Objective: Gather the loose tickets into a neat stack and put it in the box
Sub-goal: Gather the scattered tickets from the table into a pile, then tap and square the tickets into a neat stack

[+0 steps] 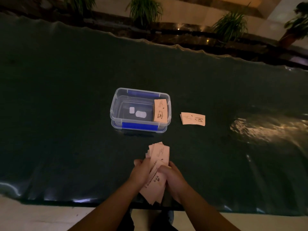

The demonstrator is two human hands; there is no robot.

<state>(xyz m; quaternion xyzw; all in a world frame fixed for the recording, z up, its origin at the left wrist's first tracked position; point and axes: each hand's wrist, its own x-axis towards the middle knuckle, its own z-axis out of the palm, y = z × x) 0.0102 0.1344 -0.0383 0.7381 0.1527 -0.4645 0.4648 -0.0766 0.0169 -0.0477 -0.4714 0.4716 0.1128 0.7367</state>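
Two hands meet over the near edge of the dark table, and between them sits an untidy bundle of pink tickets. The left hand cups the bundle from its side with fingers curled around it; the right hand closes over the other side, thumb across the top. Both are clasped on the paper, neither spread wide. The bundle is far from square — some slips stick out toward the box at the far end, others fan out past the wrists toward the table edge, at differing angles.

That fan is the main hazard. The lowest slips hang at or just over the near edge of the table, and if the grip loosens while the edges are being tapped into line, they could slide out and drop to the pale floor below. The cloth looks glossy and wrinkled, so tapping the stack on it may let the bottom tickets skid rather than settle.

Farther out stands the clear plastic box with blue clips, open, well apart from the hands. One stack of tickets already leans against its right wall, so a new stack dropped in carelessly could knock it over or splay across the floor of the box. Just to the right of the box, on the cloth, lies a small stack not yet collected — easy to overlook, I judge, in this dim light.
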